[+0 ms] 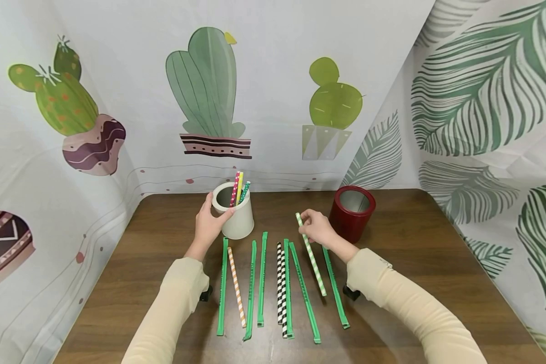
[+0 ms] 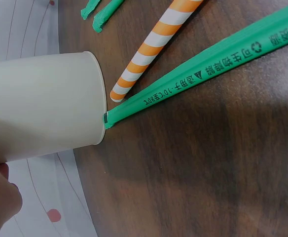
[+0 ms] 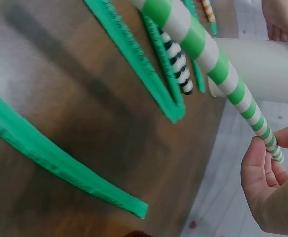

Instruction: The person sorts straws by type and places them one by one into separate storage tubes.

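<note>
My left hand (image 1: pixel 208 225) grips the rim of a white canister (image 1: pixel 238 222), thumb at the front. Inside the canister stand a pink dotted straw (image 1: pixel 233 191), a yellow straw (image 1: pixel 239 187) and a teal dotted straw (image 1: pixel 245 189). The left wrist view has the canister's side (image 2: pixel 45 106), with part of the hand (image 2: pixel 3 200) below it. Between thumb and fingertips, my right hand (image 1: pixel 318 228) pinches a green-and-white striped paper straw (image 1: pixel 312 258) near its far end. In the right wrist view this straw (image 3: pixel 226 76) slants above the table.
Several green-wrapped straws (image 1: pixel 222 288) lie across the brown table (image 1: pixel 164 303). Among them are an orange-and-white striped straw (image 1: pixel 236 285) and black-and-white checked straws (image 1: pixel 280 288). A dark red canister (image 1: pixel 351 220) stands just beyond my right wrist. A printed cloth (image 1: pixel 273 101) hangs behind the table.
</note>
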Demonstrator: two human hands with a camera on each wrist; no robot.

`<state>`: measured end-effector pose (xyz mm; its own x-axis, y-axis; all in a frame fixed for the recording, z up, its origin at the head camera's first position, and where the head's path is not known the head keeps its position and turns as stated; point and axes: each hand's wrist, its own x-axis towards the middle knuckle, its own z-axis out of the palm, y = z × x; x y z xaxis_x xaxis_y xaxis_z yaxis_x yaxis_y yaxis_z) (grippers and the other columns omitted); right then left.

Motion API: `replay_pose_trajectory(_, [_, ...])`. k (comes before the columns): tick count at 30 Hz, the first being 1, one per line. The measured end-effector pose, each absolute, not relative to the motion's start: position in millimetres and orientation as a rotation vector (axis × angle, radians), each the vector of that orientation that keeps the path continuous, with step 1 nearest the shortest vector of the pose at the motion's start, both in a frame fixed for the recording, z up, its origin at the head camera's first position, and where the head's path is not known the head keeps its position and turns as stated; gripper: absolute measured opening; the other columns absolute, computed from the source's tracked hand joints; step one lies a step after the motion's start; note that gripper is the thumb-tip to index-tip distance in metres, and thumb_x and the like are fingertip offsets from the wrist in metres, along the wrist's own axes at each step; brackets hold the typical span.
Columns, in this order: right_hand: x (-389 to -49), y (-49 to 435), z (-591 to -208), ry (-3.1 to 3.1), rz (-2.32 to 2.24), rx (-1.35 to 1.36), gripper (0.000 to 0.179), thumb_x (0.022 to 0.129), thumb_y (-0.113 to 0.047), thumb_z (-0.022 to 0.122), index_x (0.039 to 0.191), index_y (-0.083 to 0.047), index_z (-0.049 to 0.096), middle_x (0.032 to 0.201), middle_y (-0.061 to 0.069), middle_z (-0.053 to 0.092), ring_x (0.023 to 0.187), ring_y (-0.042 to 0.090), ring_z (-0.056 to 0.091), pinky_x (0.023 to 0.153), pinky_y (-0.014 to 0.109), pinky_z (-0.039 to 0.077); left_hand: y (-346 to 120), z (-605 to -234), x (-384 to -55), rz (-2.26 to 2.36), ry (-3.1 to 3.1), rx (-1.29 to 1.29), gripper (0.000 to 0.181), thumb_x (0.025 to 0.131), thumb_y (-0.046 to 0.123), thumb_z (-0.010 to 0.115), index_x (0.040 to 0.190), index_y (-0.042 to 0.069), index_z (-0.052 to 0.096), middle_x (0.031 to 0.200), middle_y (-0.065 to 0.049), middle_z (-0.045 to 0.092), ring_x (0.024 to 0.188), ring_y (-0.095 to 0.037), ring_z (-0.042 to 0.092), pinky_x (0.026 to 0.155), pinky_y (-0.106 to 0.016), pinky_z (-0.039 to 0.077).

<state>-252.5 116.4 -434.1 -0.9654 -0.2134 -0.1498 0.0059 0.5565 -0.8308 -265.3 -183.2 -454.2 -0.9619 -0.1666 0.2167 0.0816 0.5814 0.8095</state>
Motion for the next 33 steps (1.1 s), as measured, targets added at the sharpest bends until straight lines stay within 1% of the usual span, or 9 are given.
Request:
replay_pose_trajectory(4, [-256.0,113.1,-422.6,2.531,-1.434,-0.201,0.032,0.078,-0.004,0.054,0.109,-0.001,0.048,0.075,0.009,0.054,0.058,0.032,0.055,0.058,0.040,0.052,-183.3,-454.1,-265.2,-1.323,-2.538,0.064,0.086,0.073,0.048,0.065,0.140,0.015,0.024,0.141,-0.010,0.033,0.129,-0.027,0.031,0.102,-0.047,0.029])
replay_pose_trajectory(6, [-257.8,111.8,-417.0,2.510,-1.479,-0.217,0.031,0.078,-0.003,0.053,0.108,-0.001,0.047,0.076,0.009,0.054,0.056,0.030,0.055,0.058,0.039,0.052,-183.3,-454.0,-265.1,-1.322,-2.538,0.063,0.086,0.073,0.047,0.065,0.140,0.015,0.024,0.141,-0.010,0.033,0.129,-0.027,0.032,0.102,-0.047,0.029])
replay_pose_trajectory(11, [-262.1,109.0,-403.2,2.446,-1.600,-0.239,0.028,0.078,0.000,0.051,0.106,0.000,0.044,0.077,0.008,0.052,0.050,0.014,0.049,0.051,0.028,0.049,-183.1,-453.8,-264.9,-1.325,-2.544,0.067,0.086,0.073,0.047,0.065,0.141,0.015,0.023,0.142,-0.010,0.031,0.130,-0.027,0.030,0.102,-0.046,0.029])
replay_pose_trajectory(12, [-263.1,108.5,-400.9,2.429,-1.632,-0.241,0.028,0.078,0.000,0.051,0.106,0.000,0.044,0.077,0.008,0.051,0.050,0.013,0.049,0.050,0.027,0.049,-183.0,-453.6,-264.8,-1.327,-2.544,0.067,0.086,0.073,0.047,0.065,0.141,0.015,0.022,0.142,-0.010,0.031,0.130,-0.027,0.030,0.103,-0.046,0.028])
replay_pose_trajectory(17, [-268.1,107.1,-388.5,2.327,-1.801,-0.246,0.029,0.079,0.004,0.050,0.106,0.002,0.040,0.075,0.005,0.045,0.053,0.013,0.049,0.051,0.028,0.050,-182.8,-454.6,-266.0,-1.328,-2.539,0.066,0.087,0.073,0.048,0.065,0.141,0.014,0.023,0.142,-0.011,0.030,0.131,-0.026,0.029,0.103,-0.046,0.028])
replay_pose_trajectory(24, [-273.3,105.9,-367.2,2.238,-1.965,-0.225,0.030,0.081,0.005,0.049,0.108,0.000,0.037,0.077,0.004,0.044,0.054,0.011,0.053,0.053,0.027,0.052,-183.9,-455.9,-266.4,-1.323,-2.525,0.059,0.086,0.073,0.048,0.065,0.140,0.015,0.024,0.141,-0.010,0.032,0.129,-0.026,0.031,0.102,-0.046,0.029])
replay_pose_trajectory(30, [-278.3,101.7,-347.3,2.153,-2.096,-0.213,0.028,0.080,0.006,0.050,0.099,-0.009,0.036,0.080,0.003,0.038,0.058,0.011,0.054,0.053,0.025,0.051,-183.9,-456.0,-266.2,-1.318,-2.520,0.055,0.086,0.073,0.048,0.065,0.140,0.014,0.024,0.141,-0.011,0.033,0.129,-0.027,0.032,0.101,-0.046,0.030])
replay_pose_trajectory(33, [-280.6,99.4,-337.7,2.141,-2.134,-0.220,0.029,0.080,0.006,0.051,0.096,-0.012,0.036,0.081,0.004,0.040,0.060,0.011,0.055,0.054,0.024,0.051,-183.2,-456.0,-265.9,-1.320,-2.520,0.058,0.086,0.073,0.048,0.066,0.140,0.014,0.024,0.141,-0.011,0.033,0.128,-0.027,0.032,0.101,-0.046,0.030])
